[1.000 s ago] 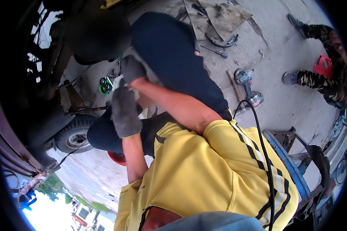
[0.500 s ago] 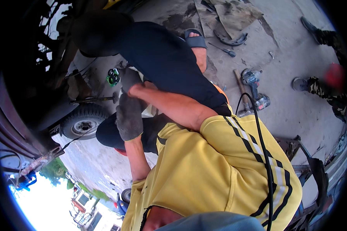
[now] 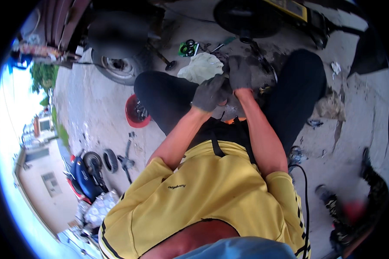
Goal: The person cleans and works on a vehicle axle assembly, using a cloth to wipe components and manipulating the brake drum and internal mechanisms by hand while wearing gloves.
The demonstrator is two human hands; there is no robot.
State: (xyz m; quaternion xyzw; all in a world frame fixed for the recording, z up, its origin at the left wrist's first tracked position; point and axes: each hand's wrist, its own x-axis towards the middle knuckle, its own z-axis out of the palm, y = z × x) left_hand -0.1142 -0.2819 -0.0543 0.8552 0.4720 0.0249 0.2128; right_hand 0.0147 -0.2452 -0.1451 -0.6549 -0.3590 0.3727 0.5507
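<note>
My left hand (image 3: 207, 94), in a grey work glove, is closed between my bent legs, around something I cannot make out. Just right of it and farther forward, my right hand (image 3: 240, 72), also gloved, has its fingers curled down; what it grips is hidden. A crumpled pale cloth or bag (image 3: 199, 65) lies just beyond them. Behind that are a green card with black rings (image 3: 188, 46) and a thin tool (image 3: 220, 45). A rod with a round end (image 3: 164, 60) reaches down beside the cloth, in front of a vehicle wheel (image 3: 121, 69).
A red bowl of small parts (image 3: 134, 116) is left of my leg; a loose tyre (image 3: 110, 160) and a motorbike (image 3: 84, 175) are farther left. A yellow-and-black machine (image 3: 300, 13) is ahead. A co-worker's camouflage legs (image 3: 339, 211) are at right, near a black cable (image 3: 306, 194).
My head's view has swung round, bringing the bowl and motorbike into clearer sight. My hands now sit side by side between my legs, the right one no longer crossing over toward the left.
</note>
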